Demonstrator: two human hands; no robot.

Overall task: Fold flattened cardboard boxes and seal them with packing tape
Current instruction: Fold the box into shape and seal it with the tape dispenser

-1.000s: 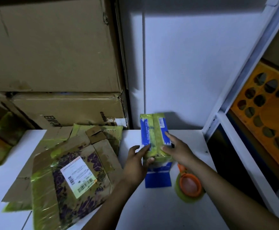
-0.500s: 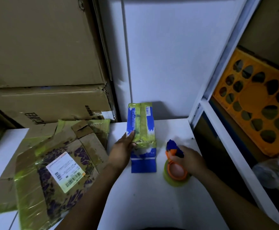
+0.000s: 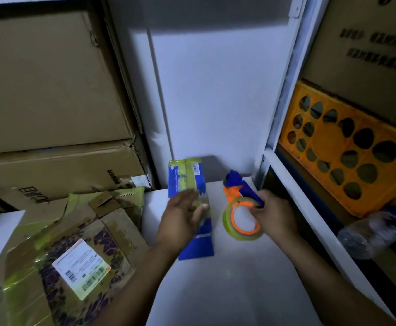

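On the left of the white table (image 3: 215,290), the flattened brown cardboard boxes (image 3: 79,241), streaked with yellow-green tape, lie untouched. The left hand (image 3: 182,215) stays on the small blue cardboard box (image 3: 187,175), fingers straight and close together, pressing its near top. Right of it, the orange-and-blue tape dispenser (image 3: 241,217), which lay flat half a second ago, is now tipped up, and the right hand (image 3: 274,215) curls round its blue handle. Taping probably comes next. The box stands mid-table near the far wall (image 3: 215,90), its flaps closed, with yellow-green tape along the top seam and a small barcode label.
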